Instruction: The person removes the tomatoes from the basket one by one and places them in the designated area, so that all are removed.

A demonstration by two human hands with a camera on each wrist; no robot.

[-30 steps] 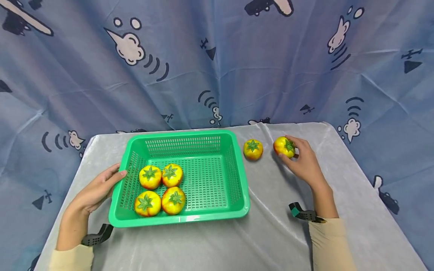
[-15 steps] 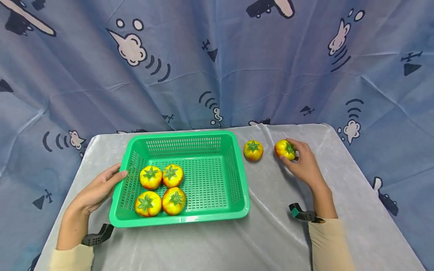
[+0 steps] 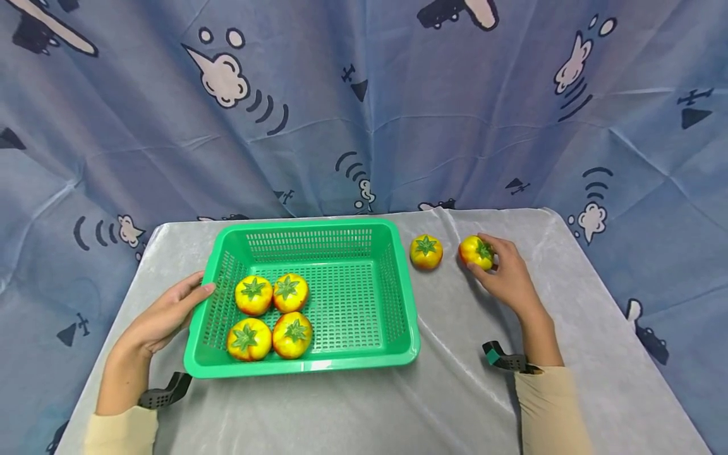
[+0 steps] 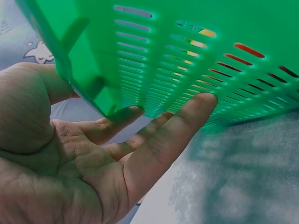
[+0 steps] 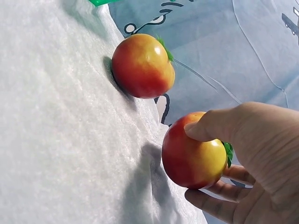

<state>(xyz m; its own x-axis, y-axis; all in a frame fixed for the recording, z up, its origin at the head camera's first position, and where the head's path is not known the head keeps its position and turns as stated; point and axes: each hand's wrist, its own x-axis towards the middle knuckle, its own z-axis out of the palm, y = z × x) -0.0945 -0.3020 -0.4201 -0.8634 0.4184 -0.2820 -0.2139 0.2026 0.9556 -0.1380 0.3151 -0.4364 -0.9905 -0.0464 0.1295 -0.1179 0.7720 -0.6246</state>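
A green plastic basket (image 3: 341, 366) with slotted walls holds several yellow-red tomatoes (image 3: 253, 295) grouped in its left half. My left hand (image 3: 170, 313) grips the basket's left side, thumb over the rim. Its fingers lie against the outside of the slotted wall in the left wrist view. To the basket's right, my right hand (image 3: 506, 272) pinches a glossy tomato (image 3: 474, 251) between thumb and fingers, its green calyx turned towards the palm. In the right wrist view, a shadow lies on the cloth beside this held tomato (image 5: 191, 158). Another tomato (image 3: 426, 253) sits between basket and right hand.
Pale grey cloth covers the table (image 3: 455, 404). A blue patterned curtain (image 3: 364, 107) hangs right behind its back edge. Grey cloth lies in front of the basket and to the right of the right forearm.
My right hand and its tomato have shifted very slightly towards me. The left hand, the basket and the other tomatoes stay in place.
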